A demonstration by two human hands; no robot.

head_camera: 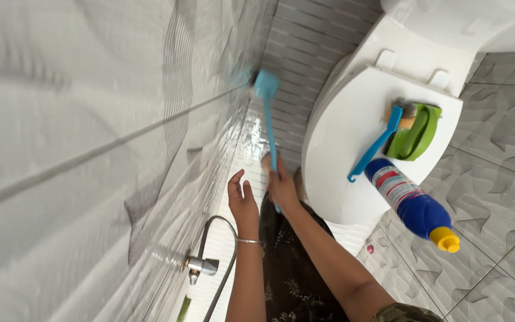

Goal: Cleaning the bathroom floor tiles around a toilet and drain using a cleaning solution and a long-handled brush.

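We are standing in a home bathroom: a white toilet [353,149] with closed lid is sitting on grey patterned floor tiles [496,179], beside a tiled wall [90,119] carrying a chrome tap [201,265].

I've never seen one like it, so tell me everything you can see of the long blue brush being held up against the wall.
The long blue brush is light blue and looks like plastic, with a thin straight handle and a small block-shaped head at the far end. The head is pressed to the grey patterned wall tiles, just beside a grout line, and looks slightly blurred. The right hand grips the lower end of the handle; its tip pokes out below the fist. The left hand is open beside it and does not touch the brush.
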